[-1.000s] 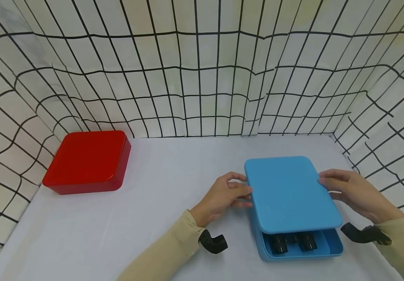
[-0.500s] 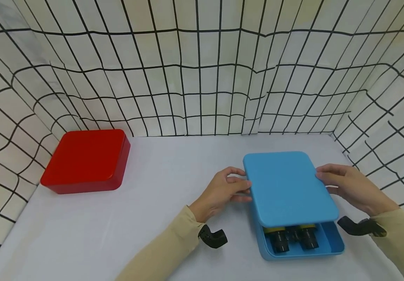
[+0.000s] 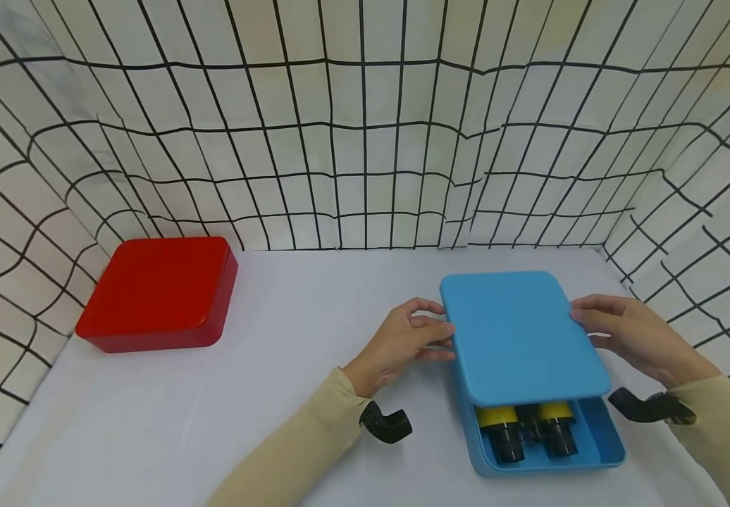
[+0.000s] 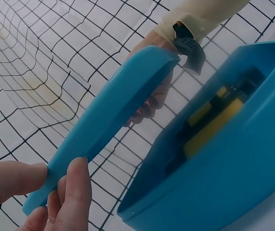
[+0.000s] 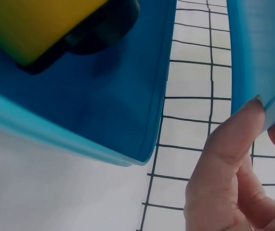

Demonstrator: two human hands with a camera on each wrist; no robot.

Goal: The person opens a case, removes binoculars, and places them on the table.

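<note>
Blue lid [image 3: 525, 338]: moved back from the near rim — more of the yellow-and-black binoculars [image 3: 532, 424] exposed.
Blue box [image 3: 549, 468]: nearest, on white table [image 3: 301, 331], binoculars inside.
Left hand [image 3: 403, 345]: pinches lid's left edge.
Right hand [image 3: 644, 341]: pinches right edge.
Red box [image 3: 156, 292]: farther back — left.

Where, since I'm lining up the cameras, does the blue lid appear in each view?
Head: the blue lid is right of centre, hiding part of the blue box.
Left wrist: the lid slants from lower left to upper centre.
Right wrist: the lid is at upper right, cut off by the frame.
Shared landmark: the yellow-and-black binoculars inside the box.
</note>
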